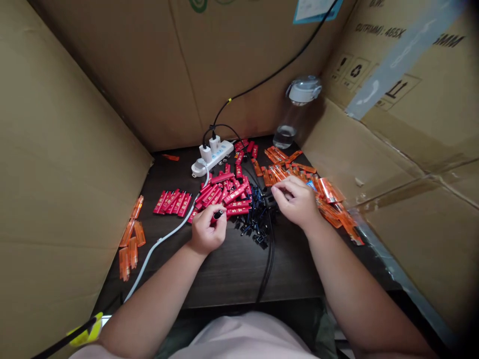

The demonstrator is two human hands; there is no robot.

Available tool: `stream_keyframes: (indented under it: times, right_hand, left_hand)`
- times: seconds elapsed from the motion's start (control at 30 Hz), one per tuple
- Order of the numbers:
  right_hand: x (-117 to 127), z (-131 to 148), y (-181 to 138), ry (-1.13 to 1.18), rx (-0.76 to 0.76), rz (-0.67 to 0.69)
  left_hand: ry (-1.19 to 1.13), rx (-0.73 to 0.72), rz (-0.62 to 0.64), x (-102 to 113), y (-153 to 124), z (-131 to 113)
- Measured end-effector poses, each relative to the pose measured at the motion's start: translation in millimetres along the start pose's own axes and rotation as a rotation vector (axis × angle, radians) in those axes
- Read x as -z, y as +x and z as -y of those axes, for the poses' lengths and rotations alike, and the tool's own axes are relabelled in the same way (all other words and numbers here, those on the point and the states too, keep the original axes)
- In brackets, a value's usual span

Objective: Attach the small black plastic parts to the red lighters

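Note:
My left hand (pixel 208 230) is closed around a lighter (pixel 218 214), with only its dark end showing between thumb and forefinger. Just beyond that hand is a heap of red lighters (pixel 220 192) with gold print. My right hand (pixel 296 200) has its thumb and fingertips pinched together, and whatever they hold is too small or hidden to make out. It hovers at the right edge of a pile of small black parts (pixel 258 217), some with blue bits. Beyond and right of it lie many orange see-through lighters (pixel 327 192).
A white power strip (pixel 224 150) with plugs stands at the back, and its white cable (pixel 160 241) runs along the left. Black cables (pixel 270 259) cross the table. A water bottle (pixel 290 114) stands back right. More red lighters (pixel 172 202) and orange lighters (pixel 131 239) lie left. Cardboard walls (pixel 239 75) enclose the table.

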State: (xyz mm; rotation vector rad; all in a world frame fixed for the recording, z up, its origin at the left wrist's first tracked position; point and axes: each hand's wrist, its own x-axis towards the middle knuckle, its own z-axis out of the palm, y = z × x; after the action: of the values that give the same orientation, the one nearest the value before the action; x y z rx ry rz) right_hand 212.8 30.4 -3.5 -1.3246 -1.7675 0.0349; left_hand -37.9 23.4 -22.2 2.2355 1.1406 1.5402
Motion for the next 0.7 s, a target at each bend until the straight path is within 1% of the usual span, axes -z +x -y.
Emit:
stream_keyframes:
  times: [0.17,0.27,0.37,0.47,0.6,0.7]
  right_hand:
    - [0,3,-4,-0.007,-0.009,0.110]
    - [1,7,-6,0.025,-0.038,0.109]
    - [3,14,-6,0.077,-0.057,0.062]
    - [6,21,-5,0.133,-0.070,-0.011]
    - [8,25,-5,0.195,-0.104,-0.172]
    - [8,26,-6,0.166,-0.128,-0.258]
  left_hand:
    - [-0.004,0.037,-0.013,2,-1,0]
    - [-0.003,0.055,-0.025,3,-2,1]
    - [0.000,0.056,-0.046,4,-3,2]
    - [0.019,0.040,-0.064,4,-3,3]
    - [0.069,0.041,-0.088,4,-4,5]
    - [0.106,0.043,-0.111,4,-4,6]
